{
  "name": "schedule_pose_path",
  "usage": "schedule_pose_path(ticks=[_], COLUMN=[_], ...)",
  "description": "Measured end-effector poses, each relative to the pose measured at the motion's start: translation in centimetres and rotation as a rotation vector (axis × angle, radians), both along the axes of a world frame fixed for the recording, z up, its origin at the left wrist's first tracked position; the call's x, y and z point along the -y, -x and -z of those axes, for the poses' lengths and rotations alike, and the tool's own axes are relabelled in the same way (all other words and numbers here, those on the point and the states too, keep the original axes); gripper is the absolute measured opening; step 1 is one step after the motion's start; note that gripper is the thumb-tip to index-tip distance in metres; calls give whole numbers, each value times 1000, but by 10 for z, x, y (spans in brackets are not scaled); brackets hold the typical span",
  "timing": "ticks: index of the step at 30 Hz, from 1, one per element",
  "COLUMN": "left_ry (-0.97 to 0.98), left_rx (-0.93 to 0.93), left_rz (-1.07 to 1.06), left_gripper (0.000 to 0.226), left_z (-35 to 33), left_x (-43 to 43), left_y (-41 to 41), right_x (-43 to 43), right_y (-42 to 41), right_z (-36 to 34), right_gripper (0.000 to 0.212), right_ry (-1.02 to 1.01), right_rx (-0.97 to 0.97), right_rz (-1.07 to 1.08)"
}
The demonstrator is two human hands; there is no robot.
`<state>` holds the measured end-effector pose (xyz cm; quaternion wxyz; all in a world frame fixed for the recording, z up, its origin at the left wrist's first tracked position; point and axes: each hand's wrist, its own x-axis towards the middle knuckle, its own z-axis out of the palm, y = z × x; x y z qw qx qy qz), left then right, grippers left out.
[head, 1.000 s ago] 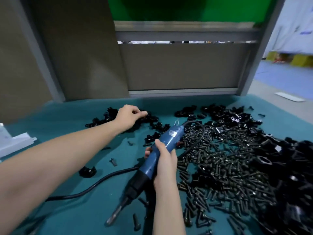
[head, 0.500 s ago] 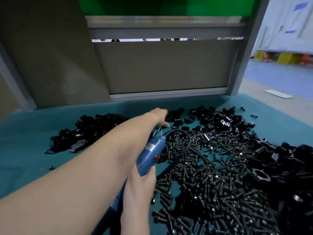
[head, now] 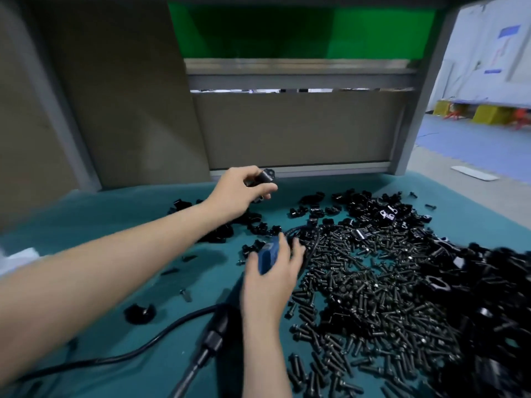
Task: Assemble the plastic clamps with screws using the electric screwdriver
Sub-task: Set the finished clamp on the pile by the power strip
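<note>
1. Up came the left hand [head: 238, 191]. Half a second back it was low among the far clamps, and now I had it lifted off the teal mat [head: 86, 225], thumb and curled fingers pinching one black clamp [head: 263, 179].
2. Right hand [head: 270, 285] stayed wrapped round the blue electric screwdriver [head: 265, 255], low over the mat and just beside the screw pile [head: 373, 297].
3. What mattered was the driver's long axis. It ran from the blue body at the far end down to the bit [head: 189, 372] at the near left, so the tip pointed back toward me and away from the clamp.
4. The clamp hung farther off, above the driver hand and slightly to its left.
5. My read was that either the clamp had to come back to the tip or the driver had to swing round. I could make out no screw in the clamp.
6. The screws lay to the right, nearer the right hand than the left, but that hand was full.
</note>
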<state>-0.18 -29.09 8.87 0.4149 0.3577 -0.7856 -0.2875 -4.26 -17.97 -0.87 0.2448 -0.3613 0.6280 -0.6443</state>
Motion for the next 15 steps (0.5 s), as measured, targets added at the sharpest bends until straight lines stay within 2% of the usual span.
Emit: schedule_pose_path(ticks=[2, 4, 5, 7, 9, 12, 15], left_ry=[-62, -145, -183, -271, -353, -438, -506], left_rx=[-166, -262, -295, -358, -386, -348, -354], left_rz=[66, 106, 124, 181, 245, 302, 273], left_gripper=[23, 30, 33, 36, 29, 24, 18], left_z=[0, 3, 4, 6, 9, 23, 40], left_x=[-45, -87, -104, -130, -150, -176, -195], left_y=[-20, -37, -44, -55, -64, -65, -58], right_x=[-12, -31, -39, -57, -77, -105, -124], right_y=[10, 18, 22, 29, 35, 46, 55], right_z=[-34, -73, -87, -103, -107, -98, -83], right_gripper=[36, 22, 20, 21, 24, 32, 36], right_ry=[194, 310, 325, 290, 246, 170, 149], right_rx=[40, 70, 7, -193, -295, -333, -221], right_rz=[43, -104, -188, -338, -429, -499, -524])
